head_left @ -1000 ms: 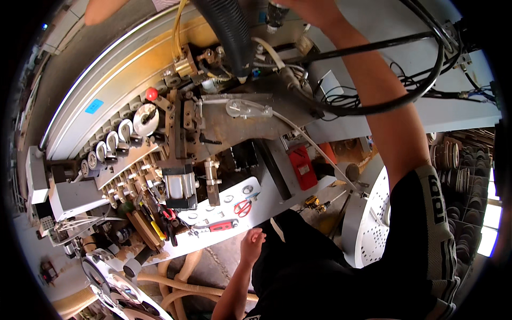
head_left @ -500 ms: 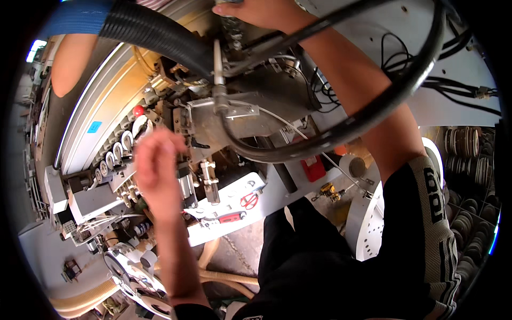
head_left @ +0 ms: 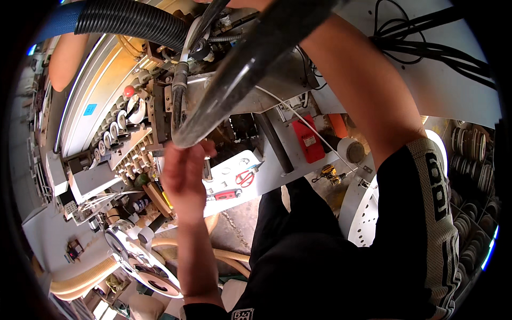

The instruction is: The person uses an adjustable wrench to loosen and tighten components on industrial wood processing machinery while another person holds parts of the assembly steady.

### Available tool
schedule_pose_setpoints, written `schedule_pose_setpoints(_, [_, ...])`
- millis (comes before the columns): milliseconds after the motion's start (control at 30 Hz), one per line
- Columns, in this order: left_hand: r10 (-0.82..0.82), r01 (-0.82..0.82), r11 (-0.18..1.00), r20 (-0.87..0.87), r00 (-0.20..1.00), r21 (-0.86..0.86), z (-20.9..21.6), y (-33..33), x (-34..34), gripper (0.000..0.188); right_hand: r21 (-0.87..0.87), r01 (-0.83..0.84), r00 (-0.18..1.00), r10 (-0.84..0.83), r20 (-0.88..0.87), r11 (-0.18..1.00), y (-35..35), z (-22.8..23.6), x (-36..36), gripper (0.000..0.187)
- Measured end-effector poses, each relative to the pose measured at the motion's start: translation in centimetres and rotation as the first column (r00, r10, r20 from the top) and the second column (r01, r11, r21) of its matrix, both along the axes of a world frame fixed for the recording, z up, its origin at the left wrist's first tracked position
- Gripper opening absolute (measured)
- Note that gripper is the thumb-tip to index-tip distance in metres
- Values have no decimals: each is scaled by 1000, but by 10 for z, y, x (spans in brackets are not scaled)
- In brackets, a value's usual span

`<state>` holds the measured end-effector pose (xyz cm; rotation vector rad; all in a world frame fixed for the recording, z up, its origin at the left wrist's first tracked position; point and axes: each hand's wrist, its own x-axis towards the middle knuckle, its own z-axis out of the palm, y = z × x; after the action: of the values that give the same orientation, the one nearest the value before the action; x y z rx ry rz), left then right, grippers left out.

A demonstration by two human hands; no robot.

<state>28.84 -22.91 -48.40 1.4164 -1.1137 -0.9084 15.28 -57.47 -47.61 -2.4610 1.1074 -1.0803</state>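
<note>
My left hand [head_left: 184,173] is raised over the machine, its fingers bent and smeared by motion. It is right beside the lower bend of a thick black hose [head_left: 240,85], and I cannot tell whether it grips it. At the top edge my right hand [head_left: 246,4] is nearly cut off and partly behind the hose; its fingers are hidden. A grey metal connector [head_left: 180,77] joins the hose near the machine's steel plate. Beneath my left hand, a white tray [head_left: 250,184] holds red-handled scissors [head_left: 245,178] and a red-handled tool [head_left: 228,195].
A ribbed black hose [head_left: 133,24] crosses the upper left, with another person's bare arm [head_left: 68,61] below. A row of rollers [head_left: 114,130] lines the machine. A red box [head_left: 308,140], yellow drill [head_left: 330,175] and black cables [head_left: 432,50] are on the right.
The thick black hose has swung left and closer to view. My left hand has moved right and slightly down, to the hose's bend. My right hand has slipped mostly out past the top edge.
</note>
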Motion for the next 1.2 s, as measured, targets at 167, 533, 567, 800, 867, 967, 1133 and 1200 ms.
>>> schedule_pose_setpoints(167, [83,-27,942,-153,985,334,-49,69,-11,17,16,1,1000,-1,14,1000,0,-3,1,65])
schedule_pose_setpoints(533, [-20,125,889,-234,972,441,-91,125,-14,18,50,18,1000,-19,16,999,-4,-17,0,62])
schedule_pose_setpoints(567, [-38,138,889,-229,973,437,-92,127,-14,18,54,17,1000,-18,15,998,-5,-17,0,61])
schedule_pose_setpoints(800, [-34,160,851,-251,967,500,-97,154,-11,19,62,-10,999,13,-45,998,-15,-12,-5,60])
schedule_pose_setpoints(867, [-29,156,823,-235,972,546,-101,163,-7,20,-159,112,983,-133,-130,981,-17,-30,3,53])
schedule_pose_setpoints(967, [-7,163,814,-271,962,558,-106,170,-9,19,-510,-32,999,14,-40,860,-31,-24,5,46])
schedule_pose_setpoints(1133, [-21,177,802,-269,963,571,-108,187,-14,21,30,39,999,-40,26,999,-3,-18,-5,59])
schedule_pose_setpoints(1200, [-42,203,794,-282,959,573,-111,198,-16,25,82,109,994,-109,-7,991,9,-15,-7,56])
